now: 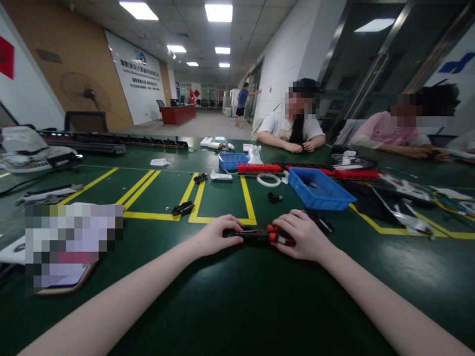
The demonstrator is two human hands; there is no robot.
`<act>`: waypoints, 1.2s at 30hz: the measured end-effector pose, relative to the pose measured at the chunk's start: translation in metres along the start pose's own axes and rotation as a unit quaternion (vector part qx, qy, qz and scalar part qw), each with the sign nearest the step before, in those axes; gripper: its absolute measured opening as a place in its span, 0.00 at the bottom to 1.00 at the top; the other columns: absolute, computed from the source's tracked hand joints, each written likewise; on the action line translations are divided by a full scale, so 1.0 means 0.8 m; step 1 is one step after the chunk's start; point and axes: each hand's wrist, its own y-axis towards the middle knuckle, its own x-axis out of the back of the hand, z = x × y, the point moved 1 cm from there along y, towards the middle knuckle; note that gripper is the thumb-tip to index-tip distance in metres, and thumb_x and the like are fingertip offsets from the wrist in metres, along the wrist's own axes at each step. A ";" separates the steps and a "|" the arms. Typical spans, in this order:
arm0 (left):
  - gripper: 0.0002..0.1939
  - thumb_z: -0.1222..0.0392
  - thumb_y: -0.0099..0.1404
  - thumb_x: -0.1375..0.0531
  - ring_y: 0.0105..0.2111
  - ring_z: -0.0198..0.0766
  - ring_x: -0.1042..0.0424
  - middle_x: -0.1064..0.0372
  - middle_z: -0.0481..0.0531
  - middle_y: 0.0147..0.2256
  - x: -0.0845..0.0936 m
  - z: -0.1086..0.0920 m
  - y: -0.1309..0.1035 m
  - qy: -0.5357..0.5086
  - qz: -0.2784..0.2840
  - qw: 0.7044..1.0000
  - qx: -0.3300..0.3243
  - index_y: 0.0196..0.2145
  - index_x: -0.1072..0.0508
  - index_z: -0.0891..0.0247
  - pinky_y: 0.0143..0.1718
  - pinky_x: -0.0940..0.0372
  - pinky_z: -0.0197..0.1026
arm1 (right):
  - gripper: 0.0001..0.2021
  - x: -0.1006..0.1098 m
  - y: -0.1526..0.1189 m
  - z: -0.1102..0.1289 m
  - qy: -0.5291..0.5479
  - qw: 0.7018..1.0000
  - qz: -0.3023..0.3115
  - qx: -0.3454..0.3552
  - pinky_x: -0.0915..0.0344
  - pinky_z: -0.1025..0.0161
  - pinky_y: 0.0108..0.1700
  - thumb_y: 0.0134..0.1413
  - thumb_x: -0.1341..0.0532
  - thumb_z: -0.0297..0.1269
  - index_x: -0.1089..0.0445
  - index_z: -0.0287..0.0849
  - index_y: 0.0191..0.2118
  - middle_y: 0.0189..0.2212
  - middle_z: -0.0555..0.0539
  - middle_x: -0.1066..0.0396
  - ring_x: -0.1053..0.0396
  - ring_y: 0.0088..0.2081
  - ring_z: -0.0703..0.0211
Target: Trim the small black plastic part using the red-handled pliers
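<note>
My right hand [302,236] is wrapped round the red handles of a pair of pliers [261,233], whose dark jaws point left. Fingers and thumb of my left hand [215,238] pinch a small black part [233,231] at the jaw tips; most of it is hidden, so I cannot tell its kind. Both hands are low over the green table [230,306]. Just beyond my right hand lies another black part [322,221], partly covered by it. A short black cylindrical piece [275,197] rests farther up, between the hands.
A blue bin [322,200] stands beyond my right hand, a smaller blue bin [233,161] farther back. Black pieces [182,208] lie on yellow-taped lines. A white ring [269,180] sits before red strips [260,168]. A blurred-out flat device [70,247] is left. Two people sit opposite.
</note>
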 end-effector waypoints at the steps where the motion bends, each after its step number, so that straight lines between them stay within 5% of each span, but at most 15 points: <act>1: 0.05 0.63 0.63 0.37 0.48 0.42 0.29 0.30 0.54 0.47 0.000 -0.001 0.000 0.000 0.000 1.000 0.003 0.39 0.24 0.63 0.55 0.37 0.48 | 0.17 0.000 0.000 0.000 0.001 1.000 0.000 -0.001 0.38 0.50 0.48 0.53 0.38 0.44 0.29 0.39 0.45 0.38 0.40 0.25 0.29 0.38 0.51; 36: 0.06 0.61 0.62 0.35 0.45 0.41 0.30 0.33 0.54 0.45 -0.003 0.007 0.001 0.007 -0.004 1.000 -0.003 0.38 0.24 0.63 0.52 0.37 0.46 | 0.17 -0.001 0.004 0.001 -0.006 1.000 0.011 0.013 0.37 0.51 0.46 0.51 0.38 0.44 0.30 0.39 0.45 0.39 0.40 0.26 0.29 0.39 0.51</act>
